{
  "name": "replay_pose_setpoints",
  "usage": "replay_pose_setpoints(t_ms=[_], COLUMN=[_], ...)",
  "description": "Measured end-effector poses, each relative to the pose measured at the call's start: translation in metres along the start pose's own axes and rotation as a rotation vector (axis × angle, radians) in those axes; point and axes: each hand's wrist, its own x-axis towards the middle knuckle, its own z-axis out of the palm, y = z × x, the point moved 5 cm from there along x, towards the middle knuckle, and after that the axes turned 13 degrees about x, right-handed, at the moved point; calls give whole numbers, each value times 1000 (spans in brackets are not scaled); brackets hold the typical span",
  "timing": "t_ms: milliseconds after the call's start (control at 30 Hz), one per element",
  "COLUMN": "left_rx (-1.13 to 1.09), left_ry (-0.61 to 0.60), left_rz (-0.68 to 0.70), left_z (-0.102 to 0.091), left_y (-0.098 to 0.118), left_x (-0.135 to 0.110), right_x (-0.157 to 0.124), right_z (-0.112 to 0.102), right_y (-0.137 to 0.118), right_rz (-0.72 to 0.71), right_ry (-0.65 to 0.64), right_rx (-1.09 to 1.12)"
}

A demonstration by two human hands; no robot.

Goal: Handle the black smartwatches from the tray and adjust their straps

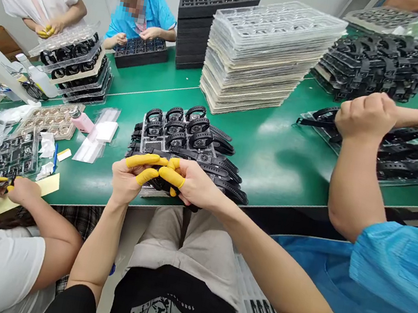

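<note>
Left hand [129,180] and right hand [193,183] (yellow cots on the fingertips) meet, fingers clamped on a watch [158,185]. A tray [145,119] lies just beyond.

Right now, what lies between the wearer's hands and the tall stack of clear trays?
In the head view, a tray of black watches, then bare green table.

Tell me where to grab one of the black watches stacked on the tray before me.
Take a watch by its long strap, from the right: the straps jut past the tray's right edge, while the cases sit packed close together. The left hand and right hand now pinch a black piece.
</note>
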Motion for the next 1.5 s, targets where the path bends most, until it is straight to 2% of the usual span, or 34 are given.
replay_pose_setpoints(t_ms=[67,133,233,300,400,500,567,633,767,867,967,1000,1100,1200,1267,1367,1433,1500], left_rx=[53,142,403,609,831,925,958,954,946,1014,1061,1057,1131,1270,1281,1128,910,616], left_ry=[5,-45,-219,-324,-347,-297,-306,-326,-352,-309,-180,-197,-374,-436,-419,-259,-171,-81], left_rz=[20,90,245,322,324,221,137,82,63,124,259,298,349,312,306,342,325,217], left_z=[0,0,1,1,-5,-15,-21,-27,-33,-28,-5,9,56,81,83,71,60,48], left_y=[-3,0,12,18,16,0,-14,-25,-27,-12,8,11,4,-8,-8,9,22,29], left_x=[3,9,26,41,66,85,90,90,85,80,69,64,48,44,46,47,41,31], right_x=[1,3,14,27,46,44,31,13,-17,-28,-32,-33,-37,-40,-43,-58,-79,-105], right_z=[-4,-11,-26,-32,-36,-47,-62,-82,-117,-125,-120,-118,-114,-113,-112,-111,-107,-98], right_y=[-3,-10,-28,-42,-59,-73,-76,-70,-40,-24,-20,-20,-19,-19,-23,-42,-57,-66], right_rz=[-37,-103,-257,-351,-415,-457,-422,-305,-47,-6,-63,-85,-140,-200,-258,-352,-390,-392], right_ry=[52,133,252,259,206,270,351,415,412,375,359,354,353,337,338,449,537,546], right_rx=[-21,-60,-203,-341,-614,-912,-1077,-1236,-1455,-1503,-1576,-1597,-1596,-1548,-1519,-1419,-1275,-1074])
